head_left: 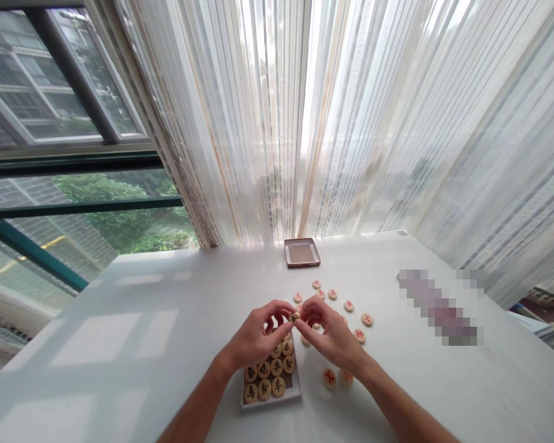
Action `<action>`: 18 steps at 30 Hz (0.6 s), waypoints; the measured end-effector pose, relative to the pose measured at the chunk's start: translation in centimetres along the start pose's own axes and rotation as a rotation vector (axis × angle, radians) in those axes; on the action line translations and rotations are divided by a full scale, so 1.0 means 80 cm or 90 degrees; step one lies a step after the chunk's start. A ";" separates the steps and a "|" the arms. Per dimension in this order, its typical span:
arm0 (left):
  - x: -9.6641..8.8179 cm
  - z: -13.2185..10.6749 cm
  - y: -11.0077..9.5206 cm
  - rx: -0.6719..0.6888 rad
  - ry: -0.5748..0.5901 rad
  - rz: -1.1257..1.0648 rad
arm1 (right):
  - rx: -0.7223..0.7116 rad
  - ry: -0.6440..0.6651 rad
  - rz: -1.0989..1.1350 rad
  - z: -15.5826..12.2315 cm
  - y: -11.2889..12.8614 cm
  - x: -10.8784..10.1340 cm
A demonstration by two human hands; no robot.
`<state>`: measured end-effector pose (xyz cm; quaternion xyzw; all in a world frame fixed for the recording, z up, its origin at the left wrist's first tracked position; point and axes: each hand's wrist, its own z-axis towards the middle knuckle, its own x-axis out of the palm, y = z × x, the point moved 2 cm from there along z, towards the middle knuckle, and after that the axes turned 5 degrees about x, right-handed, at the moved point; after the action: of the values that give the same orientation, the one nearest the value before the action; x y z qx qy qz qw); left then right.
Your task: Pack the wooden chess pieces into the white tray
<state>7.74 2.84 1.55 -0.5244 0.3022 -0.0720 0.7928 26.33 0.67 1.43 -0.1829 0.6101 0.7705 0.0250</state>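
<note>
While left grip (pixel 253 335) and right grip (pixel 333 335) pinch piece (pixel 294 317), curtains (pixel 268 135) border sunlit table (pixel 166 375).

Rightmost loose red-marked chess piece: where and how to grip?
I'd pinch the rightmost red-marked piece across opposite sides of its round rim, coming from above and the right. It lies flat, character up, so the short side wall looks like the best grip; the neighbouring red-marked piece sits to its left, on the near side.
</note>
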 end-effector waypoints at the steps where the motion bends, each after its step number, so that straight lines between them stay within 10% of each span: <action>1: 0.001 0.000 0.000 -0.001 0.002 -0.003 | -0.008 -0.004 -0.001 -0.002 -0.002 0.001; 18: 0.003 -0.002 -0.002 -0.013 -0.013 -0.011 | -0.070 0.042 -0.057 -0.014 -0.013 0.008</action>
<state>7.87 2.54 1.57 -0.5356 0.2902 -0.0708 0.7899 26.30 -0.20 0.04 -0.2363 0.5584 0.7947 0.0296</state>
